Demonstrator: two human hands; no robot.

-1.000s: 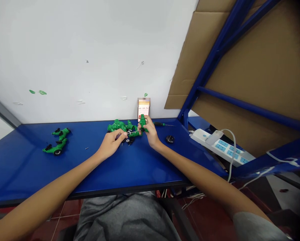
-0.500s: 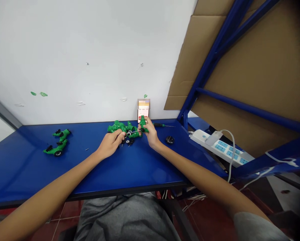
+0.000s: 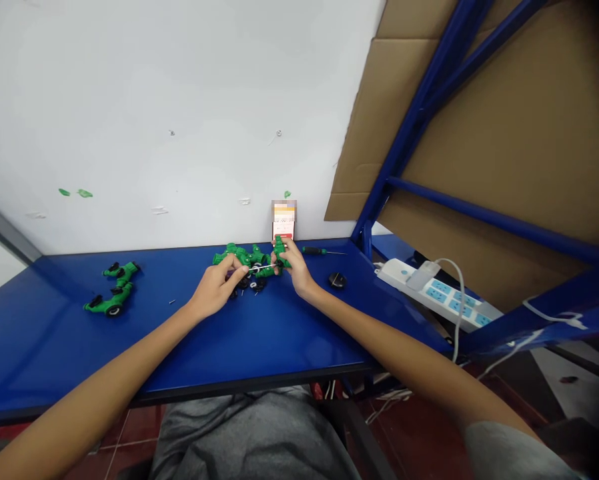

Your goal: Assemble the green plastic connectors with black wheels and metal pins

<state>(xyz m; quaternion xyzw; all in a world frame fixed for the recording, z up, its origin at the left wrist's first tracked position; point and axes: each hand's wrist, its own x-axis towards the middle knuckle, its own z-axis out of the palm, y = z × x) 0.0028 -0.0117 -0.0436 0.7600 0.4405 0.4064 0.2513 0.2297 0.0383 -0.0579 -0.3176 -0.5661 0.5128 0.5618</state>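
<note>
My left hand (image 3: 215, 285) is closed around a screwdriver whose handle is mostly hidden by the fingers. The thin metal shaft (image 3: 263, 267) runs right, its tip meeting the green plastic toy part (image 3: 279, 248) near a black piece. Closed fingers of my right hand (image 3: 295, 268) keep that part raised above the table. Just behind and between the hands lie more green toy parts (image 3: 229, 253). Below them are several small black pieces, one with a white ring (image 3: 253, 285), and tiny screws.
At the left of the blue table (image 3: 249, 340) lies a green jointed piece with black wheels (image 3: 122, 287). A loose screw (image 3: 172, 302) is nearby. A phone (image 3: 283, 230) leans against the wall. Rightward are another screwdriver (image 3: 314, 251), a round black object (image 3: 337, 280) and a power strip (image 3: 397, 272).
The view has shifted slightly. My left fingers have changed their bend around the screwdriver. The green part in my right hand sits slightly lower, with the shaft still against it.
</note>
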